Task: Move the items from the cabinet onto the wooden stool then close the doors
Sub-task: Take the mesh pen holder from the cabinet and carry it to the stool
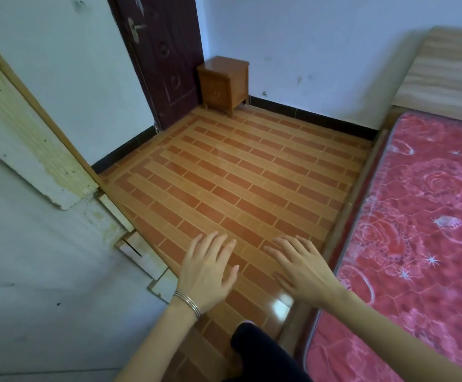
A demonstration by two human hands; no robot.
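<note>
- Head view, tiled floor [238,172]: brick-pattern tiles run under both hands and away ahead of them to the far walls. No loose items lie on it.
- Bed [444,70]: a wooden frame with a red flowered mattress [417,216], just to the right of the right hand. Its long side runs away from the person.
- Pale panel [31,150]: wood-edged and stained, to the left of the left hand and leaning across that side of the view. Whether it is a cupboard door or part of the wall cannot be told.
- Dark door [166,51]: shut, well ahead of the left hand.
- Small wooden cabinet [223,84]: well apart from both hands, straight ahead in the far corner, just beside the dark door. It stands upright on short legs with its long axis vertical and its front turned toward the left. Its two small doors look closed, and its top is bare. It is probably the task's piece, set against the wall to keep it out of the way.
- Left hand [207,267]: palm down, fingers spread wide, holding nothing.
- Right hand [304,268]: the same, beside the left hand. Both appear to be raised in readiness, with the task not yet begun.
- Bangles [188,300]: thin metal rings on the left wrist.
</note>
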